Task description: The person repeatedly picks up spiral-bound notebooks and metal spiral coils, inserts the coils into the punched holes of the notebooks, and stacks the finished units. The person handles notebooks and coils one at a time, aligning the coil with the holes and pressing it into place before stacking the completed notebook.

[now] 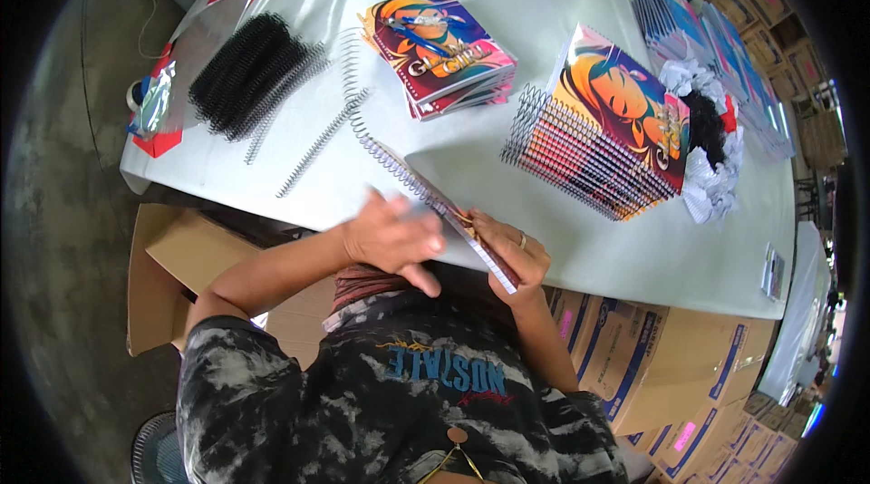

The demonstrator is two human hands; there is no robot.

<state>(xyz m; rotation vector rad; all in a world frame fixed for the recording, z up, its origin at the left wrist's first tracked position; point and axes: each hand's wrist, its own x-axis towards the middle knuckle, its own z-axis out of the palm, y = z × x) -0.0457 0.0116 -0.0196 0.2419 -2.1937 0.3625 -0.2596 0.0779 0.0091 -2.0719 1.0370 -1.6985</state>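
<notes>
My right hand (521, 259), a ring on one finger, grips a notebook (491, 259) edge-up over the table's front edge, thumb and fingers on its two sides. A long spiral coil (385, 156) runs along its bound edge, with a free end trailing away over the table. My left hand (391, 235), a little blurred, is open beside the coil with its fingers apart. Two loose coils lie just beyond; one is a thin spiral coil (317, 150). Most of the held notebook's cover is turned from view.
A heap of black coils (243, 76) lies at the left. Unbound notebooks (453, 62) are stacked at the middle back. Spiral-bound notebooks (598, 135) stand piled to the right, beside crumpled paper (711, 185). An opened carton (195, 253) sits below the table's left side; more boxes (625, 348) are below right.
</notes>
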